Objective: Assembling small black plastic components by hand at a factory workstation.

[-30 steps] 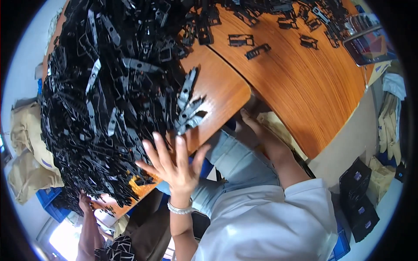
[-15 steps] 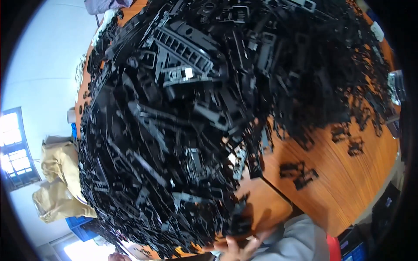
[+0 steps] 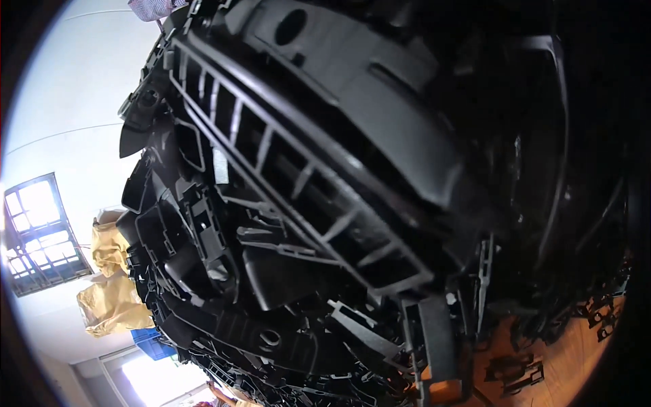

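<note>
Neither of my hands is in view. Very close up lies a heap of black plastic parts (image 3: 271,271). Largest among them is a long black frame with a row of crossbars (image 3: 305,176), running from upper left to lower right. Behind it rests a smooth dark grey panel (image 3: 366,102) with a round hole. Lower down are a flat black piece with an oval hole (image 3: 264,339) and a slim upright grey-black strip (image 3: 439,339). The right side of the heap is too dark to make out single parts.
An orange-brown wooden table (image 3: 563,366) shows at lower right, with small black clips (image 3: 515,373) on it. Brown paper sacks (image 3: 115,305), a blue crate (image 3: 152,344) and a barred window (image 3: 44,230) are at left. Another person's arm (image 3: 220,395) appears at the bottom.
The view has come much closer to the heap, so the barred frame looks far larger. A hand with a grey sleeve at the lower edge has gone out of view.
</note>
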### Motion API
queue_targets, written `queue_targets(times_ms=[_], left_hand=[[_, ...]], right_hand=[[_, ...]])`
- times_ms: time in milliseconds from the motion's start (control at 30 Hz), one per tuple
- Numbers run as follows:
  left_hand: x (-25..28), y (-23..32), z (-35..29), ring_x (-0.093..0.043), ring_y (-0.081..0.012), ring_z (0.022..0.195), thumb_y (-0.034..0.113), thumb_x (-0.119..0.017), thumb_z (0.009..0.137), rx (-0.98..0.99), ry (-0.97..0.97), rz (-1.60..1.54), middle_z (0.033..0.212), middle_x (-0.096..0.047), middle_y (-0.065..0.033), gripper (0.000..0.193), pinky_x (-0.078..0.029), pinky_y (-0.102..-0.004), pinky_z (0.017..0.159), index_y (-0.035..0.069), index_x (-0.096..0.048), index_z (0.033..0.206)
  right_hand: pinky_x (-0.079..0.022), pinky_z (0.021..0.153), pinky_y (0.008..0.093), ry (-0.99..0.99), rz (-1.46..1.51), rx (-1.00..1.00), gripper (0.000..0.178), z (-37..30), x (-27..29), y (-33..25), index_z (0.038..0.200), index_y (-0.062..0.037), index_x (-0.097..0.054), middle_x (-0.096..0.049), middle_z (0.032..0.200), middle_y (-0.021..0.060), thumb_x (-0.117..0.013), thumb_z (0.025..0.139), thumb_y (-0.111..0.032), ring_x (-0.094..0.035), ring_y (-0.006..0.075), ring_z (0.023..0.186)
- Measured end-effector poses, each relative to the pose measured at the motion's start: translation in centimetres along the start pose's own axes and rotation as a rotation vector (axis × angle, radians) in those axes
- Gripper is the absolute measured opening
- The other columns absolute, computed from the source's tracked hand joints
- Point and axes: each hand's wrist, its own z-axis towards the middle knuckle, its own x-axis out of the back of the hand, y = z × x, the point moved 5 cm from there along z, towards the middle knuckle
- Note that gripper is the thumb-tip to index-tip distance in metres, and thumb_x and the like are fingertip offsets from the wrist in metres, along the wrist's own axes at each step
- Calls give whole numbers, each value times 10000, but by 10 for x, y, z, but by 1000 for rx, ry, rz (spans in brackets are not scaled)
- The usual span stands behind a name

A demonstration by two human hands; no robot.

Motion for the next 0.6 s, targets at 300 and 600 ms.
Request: queue_targets(times_ms=[300,600], left_hand=[[-12,5,-9,-536,-247,927,151,-473,777,120,-333,309,960,-577,-99,169,-474,-371,753,96,-584,892],[32,380,17,-437,-323,1046,271,-554,763,-190,-74,140,1084,-499,-146,289,-351,-434,872,106,-550,1000]], right_hand=[[-476,773,392,6,84,-3,160,-37,-16,25,885,-52,-610,-618,951,139,-527,796,-155,-593,315,864],[-475,773,386,15,65,-33,164,-114,14,71,886,-47,-601,-616,954,131,-517,808,-164,-594,307,853]])
